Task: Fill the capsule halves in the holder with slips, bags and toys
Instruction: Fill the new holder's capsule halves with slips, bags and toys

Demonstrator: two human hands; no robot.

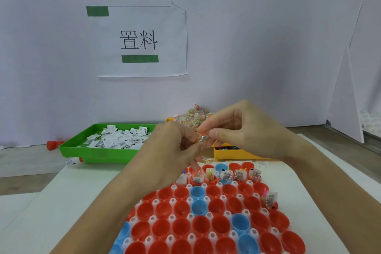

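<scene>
White worktop, holder near. Left hand and right hand both pinch small bag, directly above partly filled far row of capsule halves.

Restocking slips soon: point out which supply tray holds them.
The green tray, left of both hands, holds the white paper slips; the yellow trays hold colourful pieces instead.

Small assembly/packing workstation: printed station sign on white partition above the grip, sorted-parts trays behind it on the table.
</scene>
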